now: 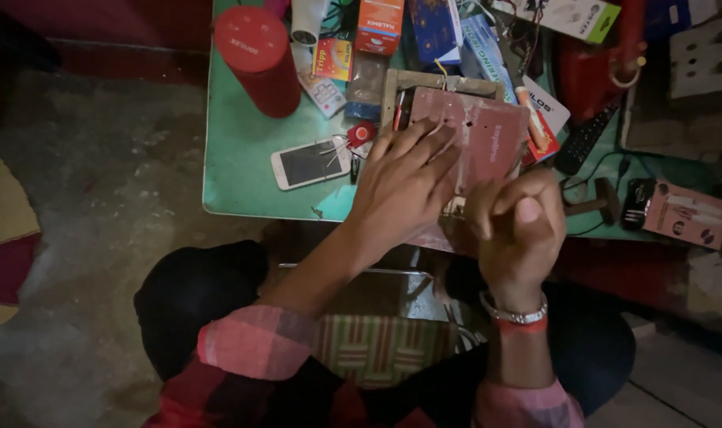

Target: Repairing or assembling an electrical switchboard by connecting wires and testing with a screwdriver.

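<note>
Fingers [424,147] on reddish board [488,135], orange box [379,24] behind

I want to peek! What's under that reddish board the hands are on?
A wooden frame shows under the reddish board, sticking out at its top and left. The left hand and right hand cover the board's near edge, so what lies beneath there is hidden.

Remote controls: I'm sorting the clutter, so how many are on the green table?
2. A white remote control lies beside the red cylinder; a black remote control lies right of the reddish board. Clutter may hide others.
</note>
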